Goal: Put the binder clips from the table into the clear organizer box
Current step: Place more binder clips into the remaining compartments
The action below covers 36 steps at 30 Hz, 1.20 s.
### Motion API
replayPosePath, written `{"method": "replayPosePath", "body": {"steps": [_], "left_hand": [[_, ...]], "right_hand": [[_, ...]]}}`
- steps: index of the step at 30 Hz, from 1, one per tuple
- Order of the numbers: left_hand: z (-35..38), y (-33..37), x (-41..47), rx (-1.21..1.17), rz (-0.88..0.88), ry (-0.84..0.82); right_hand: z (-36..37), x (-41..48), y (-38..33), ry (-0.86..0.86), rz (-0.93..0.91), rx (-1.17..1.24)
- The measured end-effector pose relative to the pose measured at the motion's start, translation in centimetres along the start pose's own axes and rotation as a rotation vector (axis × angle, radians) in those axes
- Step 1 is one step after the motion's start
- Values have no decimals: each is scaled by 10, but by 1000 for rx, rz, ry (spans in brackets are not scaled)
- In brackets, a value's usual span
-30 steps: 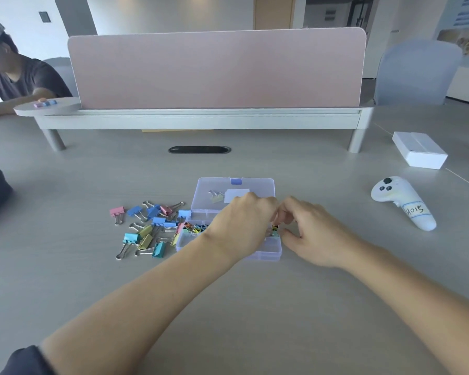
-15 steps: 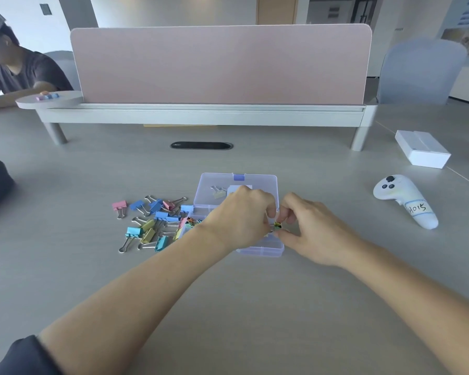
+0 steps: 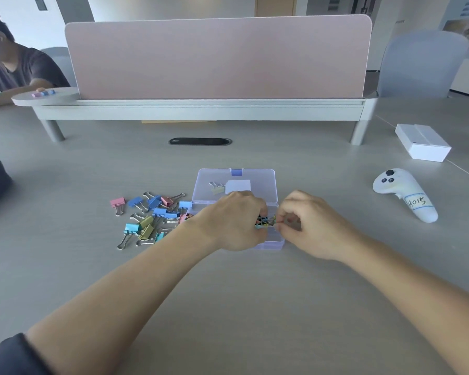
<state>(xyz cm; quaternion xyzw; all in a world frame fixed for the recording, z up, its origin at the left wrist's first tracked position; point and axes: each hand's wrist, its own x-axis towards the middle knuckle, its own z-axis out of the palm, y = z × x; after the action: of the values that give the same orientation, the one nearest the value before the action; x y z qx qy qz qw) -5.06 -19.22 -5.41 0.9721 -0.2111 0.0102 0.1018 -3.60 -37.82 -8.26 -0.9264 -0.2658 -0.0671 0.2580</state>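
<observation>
Hovering over the clear plastic organizer box [image 3: 276, 243], left hand [image 3: 233, 220] and right hand [image 3: 312, 226] pinch small dark clips [image 3: 266, 221]; loose pastel binder clips [image 3: 152, 215] lie on the table [image 3: 92, 163] just left of it, nearer the left hand.

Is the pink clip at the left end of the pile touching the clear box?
Apart. The head view shows other clips and bare table between the pink clip and the clear box.

Grey table [image 3: 92, 171] — binder clips [image 3: 146, 221], organizer box [image 3: 263, 185], white box [image 3: 423, 143], controller [image 3: 404, 196]
</observation>
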Motion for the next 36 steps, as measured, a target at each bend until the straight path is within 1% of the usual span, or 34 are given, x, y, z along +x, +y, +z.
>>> {"method": "replayPosePath", "body": {"steps": [9,13,19,22,29,36], "left_hand": [[3,-7,6,-13,47,-51],[3,-6,7,26,59,-73],[2,-2,8,97,69,-98],[3,0,7,123,68,-84],[2,5,5,156,54,-42],[3,6,6,154,36,-2]], "right_hand": [[-3,-1,-5,-52,-8,-26],[-4,-2,-8,-59,-19,-22],[-2,-2,-11,-169,-13,-61],[-6,-3,-14,-192,7,-95],[-8,-4,-31,-202,21,-319],[-1,-5,-32,-189,61,-284]]}}
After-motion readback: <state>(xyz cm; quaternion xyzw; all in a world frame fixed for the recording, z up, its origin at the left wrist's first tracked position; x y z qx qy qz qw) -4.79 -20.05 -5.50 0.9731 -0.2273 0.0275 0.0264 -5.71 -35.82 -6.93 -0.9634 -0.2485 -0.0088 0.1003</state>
